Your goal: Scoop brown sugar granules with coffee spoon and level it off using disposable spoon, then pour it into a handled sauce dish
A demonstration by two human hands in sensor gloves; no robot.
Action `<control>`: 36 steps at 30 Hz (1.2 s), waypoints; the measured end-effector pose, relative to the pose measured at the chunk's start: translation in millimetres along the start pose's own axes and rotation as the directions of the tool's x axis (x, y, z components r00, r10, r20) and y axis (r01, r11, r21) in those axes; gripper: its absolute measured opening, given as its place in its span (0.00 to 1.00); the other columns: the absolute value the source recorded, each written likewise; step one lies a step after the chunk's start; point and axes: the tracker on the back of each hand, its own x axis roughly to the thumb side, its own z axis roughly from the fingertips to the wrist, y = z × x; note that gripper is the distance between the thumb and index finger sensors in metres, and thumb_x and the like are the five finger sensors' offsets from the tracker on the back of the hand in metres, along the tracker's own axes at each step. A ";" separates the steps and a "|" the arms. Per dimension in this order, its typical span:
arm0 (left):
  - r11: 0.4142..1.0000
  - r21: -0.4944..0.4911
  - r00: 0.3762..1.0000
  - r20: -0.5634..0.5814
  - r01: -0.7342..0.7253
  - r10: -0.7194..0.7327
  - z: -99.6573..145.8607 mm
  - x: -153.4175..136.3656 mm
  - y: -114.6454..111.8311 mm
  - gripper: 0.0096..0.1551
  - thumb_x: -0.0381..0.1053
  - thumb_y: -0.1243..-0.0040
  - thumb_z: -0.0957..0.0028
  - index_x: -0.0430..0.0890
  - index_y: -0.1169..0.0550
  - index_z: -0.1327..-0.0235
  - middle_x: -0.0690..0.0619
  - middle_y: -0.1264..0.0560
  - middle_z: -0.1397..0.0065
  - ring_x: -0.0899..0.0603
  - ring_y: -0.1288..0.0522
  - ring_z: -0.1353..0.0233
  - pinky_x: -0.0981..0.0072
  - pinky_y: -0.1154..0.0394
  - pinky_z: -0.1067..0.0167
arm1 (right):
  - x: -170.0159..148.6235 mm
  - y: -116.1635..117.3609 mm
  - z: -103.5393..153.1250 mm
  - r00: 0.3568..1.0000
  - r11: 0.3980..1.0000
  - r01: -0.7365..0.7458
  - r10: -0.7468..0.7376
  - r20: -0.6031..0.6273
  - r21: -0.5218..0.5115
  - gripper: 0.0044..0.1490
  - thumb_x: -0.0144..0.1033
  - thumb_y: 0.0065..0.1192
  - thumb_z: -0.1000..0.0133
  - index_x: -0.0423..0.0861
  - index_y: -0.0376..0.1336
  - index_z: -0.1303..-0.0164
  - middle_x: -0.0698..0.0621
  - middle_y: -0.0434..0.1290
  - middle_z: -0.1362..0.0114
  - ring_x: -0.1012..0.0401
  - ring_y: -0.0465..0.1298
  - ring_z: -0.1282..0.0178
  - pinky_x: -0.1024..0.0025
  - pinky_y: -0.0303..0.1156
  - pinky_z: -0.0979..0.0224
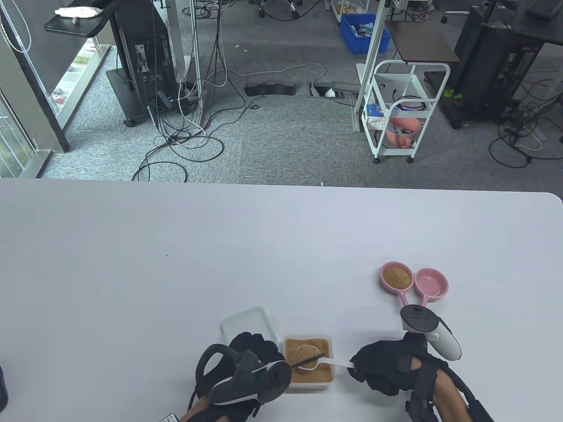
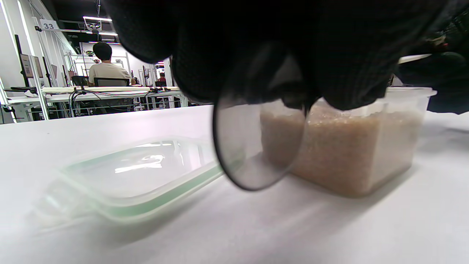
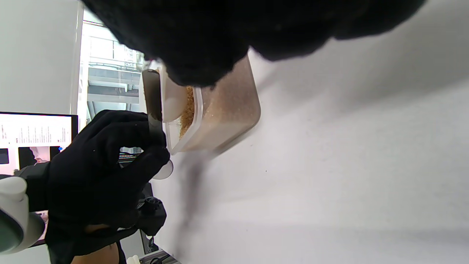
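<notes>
A clear tub (image 1: pixel 308 387) of brown sugar (image 1: pixel 317 373) stands at the table's front edge between my hands. My right hand (image 1: pixel 364 365) pinches the handle of the white coffee spoon (image 1: pixel 335 362), whose bowl hangs over the sugar with granules in it (image 3: pixel 187 110). My left hand (image 1: pixel 263 353) grips the clear disposable spoon, its dark handle (image 1: pixel 313 360) laid across the coffee spoon's bowl and its round bowl (image 2: pixel 253 150) hanging beside the tub (image 2: pixel 351 146). Two pink handled sauce dishes sit at the right: one (image 1: pixel 396 277) holds sugar, the other (image 1: pixel 432 284) is empty.
The tub's clear lid (image 1: pixel 249 325) lies flat just behind my left hand, also close by in the left wrist view (image 2: pixel 139 176). The white table (image 1: pixel 176 263) stretches far to the back and left. Beyond its far edge are a cart, cables and equipment on the floor.
</notes>
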 end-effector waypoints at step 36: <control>1.000 -0.004 0.997 -0.071 0.007 -0.007 -4.8 -17.3 -2.9 0.21 0.66 0.32 0.57 0.63 0.16 0.52 0.66 0.19 0.43 0.50 0.18 0.36 0.49 0.30 0.25 | 0.2 0.4 1.1 1.000 1.000 0.008 -0.008 0.005 0.014 0.27 0.45 0.64 0.45 0.40 0.76 0.45 0.54 0.83 0.67 0.57 0.80 0.80 0.52 0.76 0.55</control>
